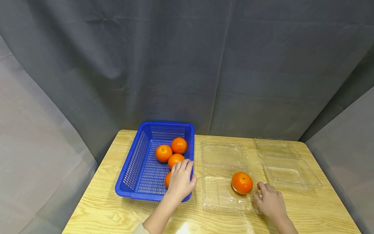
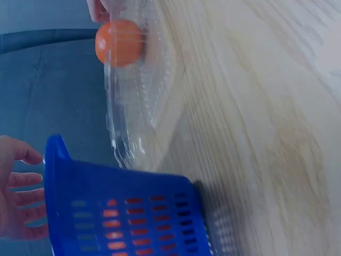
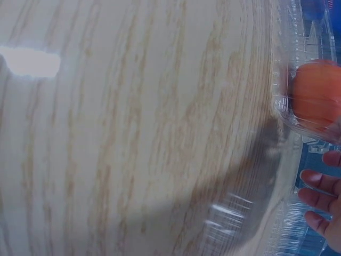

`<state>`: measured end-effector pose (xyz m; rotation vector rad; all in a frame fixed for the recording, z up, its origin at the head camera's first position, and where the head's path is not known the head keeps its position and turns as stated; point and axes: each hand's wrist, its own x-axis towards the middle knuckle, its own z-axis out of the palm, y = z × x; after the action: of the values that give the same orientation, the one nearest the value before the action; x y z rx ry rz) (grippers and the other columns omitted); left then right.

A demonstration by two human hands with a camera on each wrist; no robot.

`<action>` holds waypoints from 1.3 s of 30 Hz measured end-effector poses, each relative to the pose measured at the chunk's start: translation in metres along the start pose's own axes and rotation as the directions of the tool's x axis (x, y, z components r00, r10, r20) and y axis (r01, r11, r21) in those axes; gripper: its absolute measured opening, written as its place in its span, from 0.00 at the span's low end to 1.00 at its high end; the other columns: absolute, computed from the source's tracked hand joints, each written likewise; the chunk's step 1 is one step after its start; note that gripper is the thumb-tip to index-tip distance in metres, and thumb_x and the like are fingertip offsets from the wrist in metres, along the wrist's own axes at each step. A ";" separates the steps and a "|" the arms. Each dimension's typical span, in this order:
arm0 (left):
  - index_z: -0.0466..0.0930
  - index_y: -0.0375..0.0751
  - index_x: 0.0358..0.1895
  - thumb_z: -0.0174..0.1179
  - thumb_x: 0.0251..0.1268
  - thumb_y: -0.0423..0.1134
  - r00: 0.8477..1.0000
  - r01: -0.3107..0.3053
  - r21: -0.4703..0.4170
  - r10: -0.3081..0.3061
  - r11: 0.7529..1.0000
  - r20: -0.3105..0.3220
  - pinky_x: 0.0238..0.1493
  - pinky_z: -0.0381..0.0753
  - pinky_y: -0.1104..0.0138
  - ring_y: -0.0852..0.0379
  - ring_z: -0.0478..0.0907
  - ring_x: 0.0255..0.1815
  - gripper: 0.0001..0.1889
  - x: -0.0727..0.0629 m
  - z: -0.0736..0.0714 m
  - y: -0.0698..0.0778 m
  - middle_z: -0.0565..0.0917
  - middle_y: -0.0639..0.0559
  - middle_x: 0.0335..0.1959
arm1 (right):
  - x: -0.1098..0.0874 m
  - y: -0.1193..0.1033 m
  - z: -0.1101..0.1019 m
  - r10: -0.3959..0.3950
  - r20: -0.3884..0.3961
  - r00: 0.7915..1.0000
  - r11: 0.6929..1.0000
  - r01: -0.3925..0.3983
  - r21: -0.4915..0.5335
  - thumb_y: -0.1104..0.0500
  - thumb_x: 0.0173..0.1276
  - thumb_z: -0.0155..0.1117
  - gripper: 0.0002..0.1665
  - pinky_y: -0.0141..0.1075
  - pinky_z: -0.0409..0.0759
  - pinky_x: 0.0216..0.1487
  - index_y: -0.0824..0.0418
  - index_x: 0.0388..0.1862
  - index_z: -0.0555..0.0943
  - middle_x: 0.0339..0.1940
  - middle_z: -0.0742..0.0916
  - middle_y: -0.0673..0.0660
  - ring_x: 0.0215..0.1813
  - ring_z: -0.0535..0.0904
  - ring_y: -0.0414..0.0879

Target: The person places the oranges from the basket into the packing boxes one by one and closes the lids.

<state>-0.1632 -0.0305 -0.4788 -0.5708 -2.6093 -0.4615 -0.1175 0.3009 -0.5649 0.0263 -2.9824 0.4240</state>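
Note:
My left hand (image 1: 181,179) is over the right side of a blue plastic basket (image 1: 128,194), its fingers spread and loosely bent with nothing between them. Below and beyond it lie several oranges (image 1: 163,153), one partly hidden by the hand. A single orange (image 1: 242,183) sits in the right part of the near half of an opened clear plastic clamshell box (image 1: 216,203). Beside that box's right edge is my right hand (image 1: 271,200), fingers relaxed and slightly bent, fingertips close to the plastic wall. In the right wrist view its fingers (image 3: 319,200) are apart and hold nothing.
A second opened clear clamshell box (image 1: 287,172) lies at the right of the wooden table (image 1: 96,208). A grey curtain (image 1: 187,65) hangs behind the table, and lighter cloth flanks both sides.

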 end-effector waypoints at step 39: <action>0.67 0.37 0.59 0.70 0.40 0.46 0.858 0.289 0.026 -0.271 0.957 0.437 0.47 0.69 0.42 0.34 0.64 0.56 0.38 -0.022 0.006 -0.048 0.67 0.36 0.54 | 0.000 0.000 0.000 -0.009 -0.009 1.000 1.000 0.009 0.004 0.54 0.56 0.60 0.15 0.55 0.69 0.39 0.59 0.41 0.72 0.37 0.80 0.57 0.43 0.75 0.58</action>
<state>-0.1693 -0.0760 -0.5051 -0.3307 -3.1460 -0.5278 -0.1173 0.3007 -0.5649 0.0377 -2.9717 0.4276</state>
